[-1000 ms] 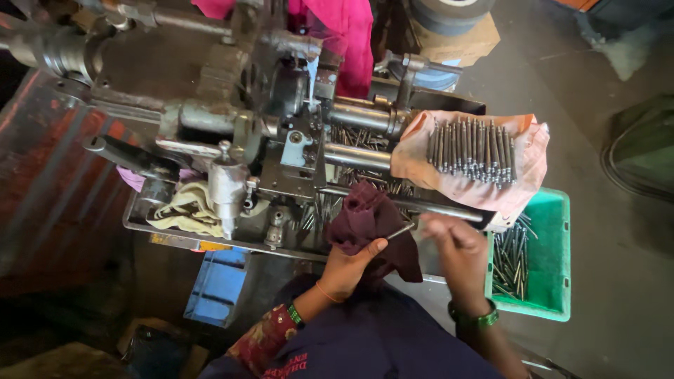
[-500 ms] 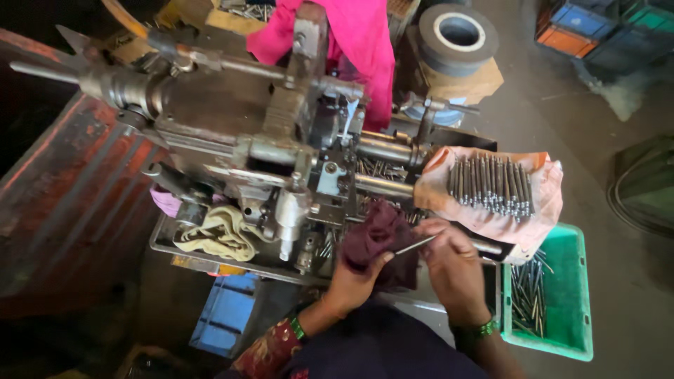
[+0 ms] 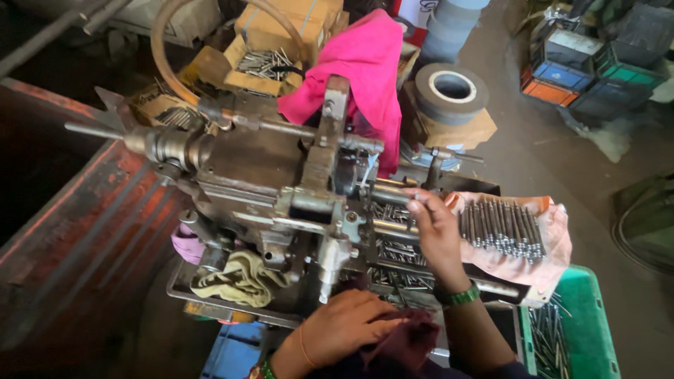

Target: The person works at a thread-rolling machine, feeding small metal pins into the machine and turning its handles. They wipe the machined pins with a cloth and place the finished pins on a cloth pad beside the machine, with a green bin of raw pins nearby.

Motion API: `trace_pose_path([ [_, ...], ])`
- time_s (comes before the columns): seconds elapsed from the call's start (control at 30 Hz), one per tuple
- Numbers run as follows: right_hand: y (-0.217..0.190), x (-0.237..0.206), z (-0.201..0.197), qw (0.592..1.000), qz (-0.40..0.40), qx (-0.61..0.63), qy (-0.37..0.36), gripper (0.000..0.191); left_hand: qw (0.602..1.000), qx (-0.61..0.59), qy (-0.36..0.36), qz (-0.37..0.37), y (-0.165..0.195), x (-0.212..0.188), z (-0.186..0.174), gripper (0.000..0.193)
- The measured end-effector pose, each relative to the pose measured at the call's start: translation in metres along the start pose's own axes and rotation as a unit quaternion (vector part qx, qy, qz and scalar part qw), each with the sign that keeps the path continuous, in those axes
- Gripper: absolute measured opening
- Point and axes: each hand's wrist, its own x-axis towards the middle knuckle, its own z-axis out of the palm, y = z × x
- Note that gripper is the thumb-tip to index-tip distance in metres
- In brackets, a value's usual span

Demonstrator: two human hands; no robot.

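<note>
Beside the grey metal machine [image 3: 281, 182], my right hand [image 3: 435, 235] reaches with loose fingers to a steel shaft [image 3: 393, 193], while my left hand [image 3: 344, 326] presses on a maroon rag [image 3: 404, 344]. Rightward, steel pins [image 3: 502, 228] lie on pink cloth above a green plastic crate [image 3: 590, 316]; brown cardboard boxes [image 3: 281, 28] sit behind.

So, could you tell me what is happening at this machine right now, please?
A person is working at a grey metal machine. The right hand reaches up to the machine's horizontal bars, beside a pale cloth loaded with a row of metal pins. The left hand rests low on a dark maroon rag. A green bin with more pins sits at the right.
</note>
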Motion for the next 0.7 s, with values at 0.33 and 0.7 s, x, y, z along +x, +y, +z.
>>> trace_pose_path([
  [0.33, 0.010, 0.051, 0.045, 0.981, -0.068, -0.161, -0.081, 0.013, 0.989, -0.135, -0.053, -0.038, -0.058, -0.045, 0.032, 0.028],
  [0.7, 0.023, 0.084, 0.061, 0.970, -0.037, -0.186, -0.151, 0.020, 0.885, -0.339, -0.268, -0.176, -0.121, -0.058, 0.067, 0.029],
])
